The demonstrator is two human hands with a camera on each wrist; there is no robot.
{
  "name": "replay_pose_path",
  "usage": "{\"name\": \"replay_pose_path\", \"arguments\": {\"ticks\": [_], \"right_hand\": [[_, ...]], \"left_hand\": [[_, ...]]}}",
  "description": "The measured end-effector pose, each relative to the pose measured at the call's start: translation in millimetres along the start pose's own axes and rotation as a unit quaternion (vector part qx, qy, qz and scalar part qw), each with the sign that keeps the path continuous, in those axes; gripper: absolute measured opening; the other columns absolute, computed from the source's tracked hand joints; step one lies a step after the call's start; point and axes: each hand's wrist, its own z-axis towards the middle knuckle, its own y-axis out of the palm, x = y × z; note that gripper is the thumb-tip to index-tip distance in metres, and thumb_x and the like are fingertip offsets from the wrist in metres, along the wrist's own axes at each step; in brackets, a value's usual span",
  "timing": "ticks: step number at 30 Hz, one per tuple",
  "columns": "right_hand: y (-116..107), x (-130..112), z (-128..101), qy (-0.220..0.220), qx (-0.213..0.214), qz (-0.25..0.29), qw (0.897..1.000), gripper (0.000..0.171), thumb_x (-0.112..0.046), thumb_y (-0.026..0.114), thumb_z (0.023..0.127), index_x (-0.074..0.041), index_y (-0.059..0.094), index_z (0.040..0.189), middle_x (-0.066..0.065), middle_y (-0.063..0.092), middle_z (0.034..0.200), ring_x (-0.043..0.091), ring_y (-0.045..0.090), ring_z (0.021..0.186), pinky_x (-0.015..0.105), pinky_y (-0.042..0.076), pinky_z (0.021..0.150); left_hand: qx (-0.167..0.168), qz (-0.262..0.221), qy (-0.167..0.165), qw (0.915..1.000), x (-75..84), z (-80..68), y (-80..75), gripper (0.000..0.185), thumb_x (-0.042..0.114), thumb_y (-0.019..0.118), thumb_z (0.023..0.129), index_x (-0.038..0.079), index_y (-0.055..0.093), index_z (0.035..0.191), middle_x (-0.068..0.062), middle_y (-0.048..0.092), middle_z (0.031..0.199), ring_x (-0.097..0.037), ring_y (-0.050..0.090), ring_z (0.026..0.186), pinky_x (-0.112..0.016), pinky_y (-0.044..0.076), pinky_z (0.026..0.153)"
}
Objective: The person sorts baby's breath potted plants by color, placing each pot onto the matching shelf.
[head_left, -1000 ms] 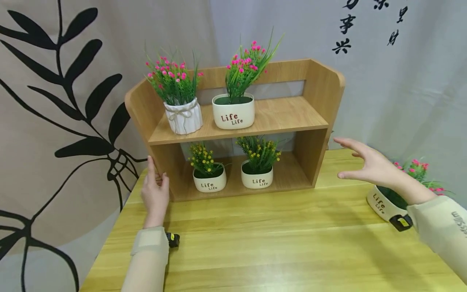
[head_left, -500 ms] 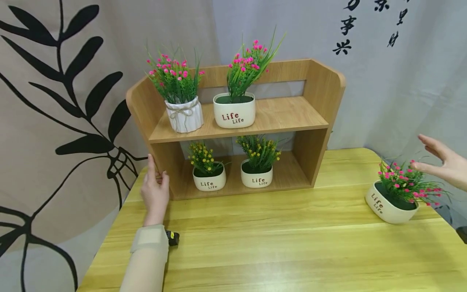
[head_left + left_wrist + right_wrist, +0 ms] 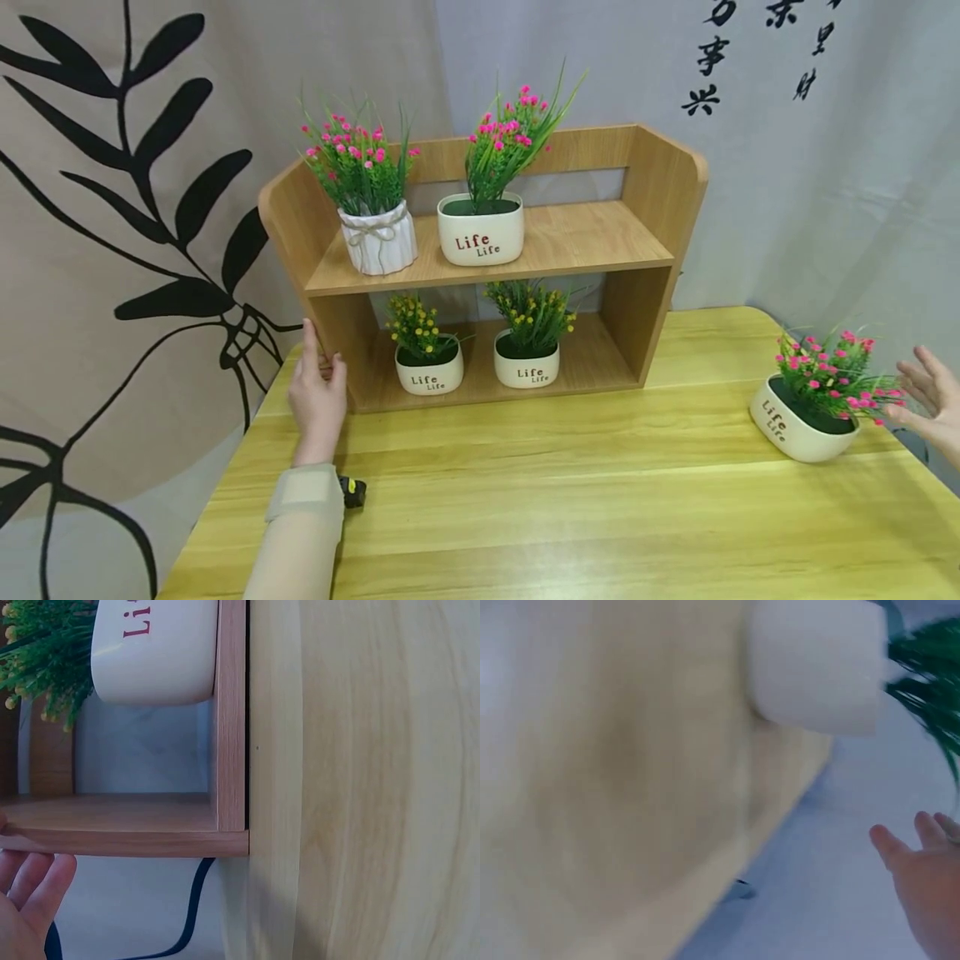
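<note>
My left hand (image 3: 318,404) grips the left side panel of a two-tier wooden shelf (image 3: 585,237). In the left wrist view, its fingers (image 3: 46,881) touch the panel's outer face. Far right, my right hand (image 3: 930,404), partly cut off by the frame edge, is beside a pink-flowered potted plant (image 3: 806,429) in a cream "Life" pot. Its fingers are spread near the flowers. The right wrist view is blurred but shows the hand (image 3: 934,885) apart from the white pot (image 3: 817,667).
The upper tier bears a white pot with twine (image 3: 378,242) and a cream "Life" pot (image 3: 480,237), both pink-flowered. Below stand two yellow-flowered pots, the left one (image 3: 429,375) and the right one (image 3: 527,367). A wooden table (image 3: 525,500) supports everything; curtains hang behind.
My right hand has moved right, away from the shelf, then lowered beside the pink-flowered plant at the table's right. My left hand stays at the shelf's side. The pots have not moved.
</note>
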Motion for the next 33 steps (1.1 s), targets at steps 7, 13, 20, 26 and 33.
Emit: {"name": "replay_pose_path", "arguments": {"ticks": [7,13,20,26,33], "right_hand": [[25,-130,-42,0.126,-0.127,-0.009,0.984,0.09,-0.025,0.046,0.104,-0.006,-0.033,0.144,0.036,-0.024,0.148,0.05,-0.016,0.137,0.073,0.0,0.104],[34,-138,-46,0.165,-0.178,0.006,0.97,0.093,-0.027,0.046,0.104,0.002,-0.033,0.142,0.045,-0.021,0.142,0.06,-0.009,0.13,0.053,0.01,0.114],[40,-138,-44,0.2,-0.213,-0.021,0.956,0.101,-0.035,0.049,0.102,0.018,-0.03,0.134,0.054,-0.01,0.136,0.07,0.004,0.123,0.077,0.017,0.096],[49,-144,-41,0.212,-0.187,-0.032,0.959,0.105,-0.041,0.053,0.098,0.013,-0.026,0.141,0.051,-0.008,0.14,0.068,0.011,0.126,0.075,0.025,0.094],[64,-145,-39,0.211,-0.124,-0.048,0.968,0.105,-0.044,0.059,0.094,0.013,-0.012,0.146,0.046,0.001,0.146,0.062,0.01,0.131,0.073,0.015,0.103]], "left_hand": [[0.011,-0.008,0.016,0.9998,0.6,-0.4,-0.5,0.073,0.003,0.061,0.092,0.027,0.03,0.153,-0.024,0.06,0.092,-0.037,0.061,0.079,-0.047,0.053,0.07],[0.018,-0.009,0.023,0.9995,-3.2,0.4,2.2,0.071,0.003,0.061,0.092,0.026,0.031,0.153,-0.023,0.06,0.092,-0.036,0.062,0.079,-0.047,0.054,0.069],[0.015,-0.008,0.021,0.9996,-3.1,-0.4,2.9,0.072,0.003,0.061,0.092,0.026,0.031,0.153,-0.023,0.06,0.092,-0.036,0.062,0.079,-0.046,0.054,0.068],[0.015,-0.007,0.021,0.9996,-2.8,-0.7,2.3,0.072,0.003,0.061,0.092,0.027,0.03,0.153,-0.024,0.06,0.092,-0.037,0.062,0.077,-0.046,0.054,0.067],[0.012,-0.005,0.008,0.9999,-1.8,-1.0,2.1,0.072,0.006,0.061,0.093,0.03,0.029,0.153,-0.023,0.06,0.093,-0.036,0.063,0.077,-0.046,0.055,0.067]]}}
